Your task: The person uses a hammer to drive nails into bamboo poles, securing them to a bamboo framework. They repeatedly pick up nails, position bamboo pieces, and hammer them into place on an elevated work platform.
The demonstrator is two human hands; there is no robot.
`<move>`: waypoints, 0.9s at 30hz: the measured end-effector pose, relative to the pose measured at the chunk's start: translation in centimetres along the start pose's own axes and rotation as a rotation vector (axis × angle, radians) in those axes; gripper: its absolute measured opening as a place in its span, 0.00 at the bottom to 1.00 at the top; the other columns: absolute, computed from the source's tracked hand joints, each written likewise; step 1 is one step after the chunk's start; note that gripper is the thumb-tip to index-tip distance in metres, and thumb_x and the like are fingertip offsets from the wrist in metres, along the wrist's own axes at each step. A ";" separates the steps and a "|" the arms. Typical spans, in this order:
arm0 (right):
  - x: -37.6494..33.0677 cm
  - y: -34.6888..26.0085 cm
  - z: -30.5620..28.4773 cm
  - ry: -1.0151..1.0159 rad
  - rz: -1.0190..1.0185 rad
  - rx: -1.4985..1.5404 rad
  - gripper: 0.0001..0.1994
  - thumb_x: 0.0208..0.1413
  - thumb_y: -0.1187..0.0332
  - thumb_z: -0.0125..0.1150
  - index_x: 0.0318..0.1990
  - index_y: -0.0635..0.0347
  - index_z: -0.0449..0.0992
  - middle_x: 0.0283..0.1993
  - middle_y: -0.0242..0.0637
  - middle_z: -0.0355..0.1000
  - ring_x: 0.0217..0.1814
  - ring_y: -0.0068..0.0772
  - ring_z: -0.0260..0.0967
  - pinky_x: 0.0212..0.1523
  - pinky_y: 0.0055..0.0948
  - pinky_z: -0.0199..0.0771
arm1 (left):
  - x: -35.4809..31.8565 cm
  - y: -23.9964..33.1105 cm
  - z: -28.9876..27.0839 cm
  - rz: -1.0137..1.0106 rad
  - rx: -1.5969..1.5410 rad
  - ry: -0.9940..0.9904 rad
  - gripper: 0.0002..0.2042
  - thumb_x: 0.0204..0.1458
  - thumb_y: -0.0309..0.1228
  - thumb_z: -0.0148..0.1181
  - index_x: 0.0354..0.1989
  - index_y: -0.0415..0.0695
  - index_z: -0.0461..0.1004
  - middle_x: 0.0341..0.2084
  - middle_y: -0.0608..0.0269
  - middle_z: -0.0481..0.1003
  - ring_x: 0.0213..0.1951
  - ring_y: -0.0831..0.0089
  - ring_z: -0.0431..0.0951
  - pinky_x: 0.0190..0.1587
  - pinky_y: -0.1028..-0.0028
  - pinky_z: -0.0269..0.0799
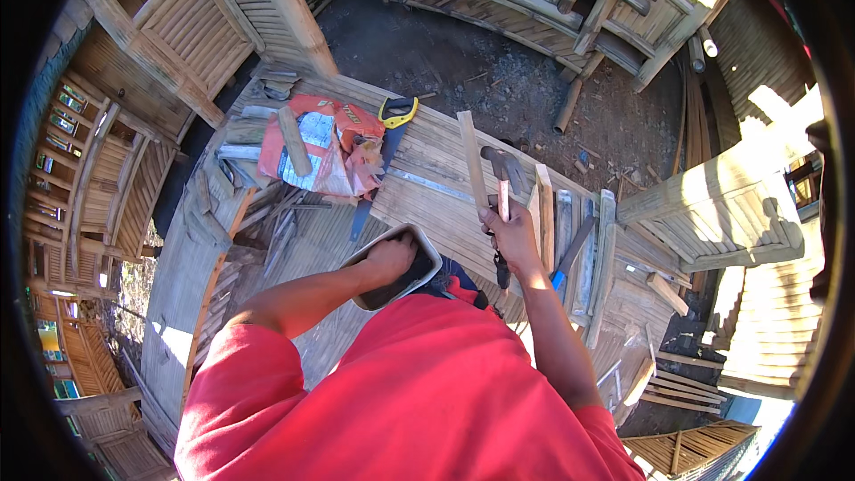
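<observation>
Left hand [389, 258] digs, fingers curled, into the grey tray [426, 249], contents hidden; right hand [512, 233] grips a hammer [501, 180] at two o'clock, bench [427, 174] open beyond.

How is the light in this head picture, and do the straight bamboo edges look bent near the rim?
Head view: hard sunlight, with blown-out glare on the pale bamboo panel at right; the left hand inside the grey rectangular tray lies in shade; the bamboo-slat workbench edges curve toward the black round rim; focus is sharp at centre.
</observation>
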State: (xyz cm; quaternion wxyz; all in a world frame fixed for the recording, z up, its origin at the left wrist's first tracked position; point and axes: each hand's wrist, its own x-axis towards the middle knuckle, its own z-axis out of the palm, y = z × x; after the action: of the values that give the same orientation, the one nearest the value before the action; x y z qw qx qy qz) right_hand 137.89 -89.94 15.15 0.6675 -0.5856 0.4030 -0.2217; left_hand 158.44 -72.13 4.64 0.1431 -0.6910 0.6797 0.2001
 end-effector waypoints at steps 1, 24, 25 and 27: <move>0.1 -0.4 0.0 0.017 -0.024 0.039 0.14 0.62 0.67 0.67 0.49 0.64 0.75 0.29 0.29 0.72 0.24 0.15 0.65 0.20 0.18 0.61 | 0.0 -0.4 0.1 -0.002 -0.022 0.028 0.17 0.57 0.29 0.53 0.55 0.40 0.73 0.53 0.50 0.72 0.38 0.57 0.85 0.34 0.58 0.82; 12.9 -28.3 -7.8 0.556 -0.915 0.235 0.15 0.64 0.69 0.64 0.55 0.62 0.71 0.37 0.36 0.77 0.31 0.19 0.74 0.23 0.15 0.69 | 12.9 -9.8 -31.5 0.519 -0.313 0.241 0.13 0.59 0.34 0.57 0.47 0.39 0.73 0.33 0.42 0.80 0.39 0.44 0.82 0.41 0.52 0.76; 12.7 -31.7 -9.3 0.599 -0.983 0.276 0.14 0.64 0.69 0.64 0.53 0.61 0.71 0.37 0.36 0.77 0.31 0.19 0.74 0.23 0.15 0.68 | 13.8 -9.1 -35.6 0.605 -0.399 0.314 0.11 0.59 0.31 0.59 0.47 0.40 0.73 0.34 0.42 0.80 0.39 0.44 0.81 0.40 0.52 0.76; 12.4 -39.0 -12.5 0.598 -1.192 0.411 0.10 0.64 0.70 0.64 0.48 0.60 0.71 0.36 0.34 0.76 0.31 0.17 0.72 0.23 0.14 0.68 | 14.3 -6.8 -42.7 0.740 -0.425 0.641 0.09 0.60 0.27 0.58 0.47 0.41 0.72 0.34 0.45 0.80 0.38 0.46 0.82 0.38 0.56 0.76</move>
State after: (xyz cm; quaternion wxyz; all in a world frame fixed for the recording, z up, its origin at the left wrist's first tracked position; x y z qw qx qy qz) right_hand 141.97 -115.41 49.24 0.3897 -0.4824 0.1294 -0.7737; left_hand 168.62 -104.57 34.89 -0.2949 -0.4452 0.8321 0.1494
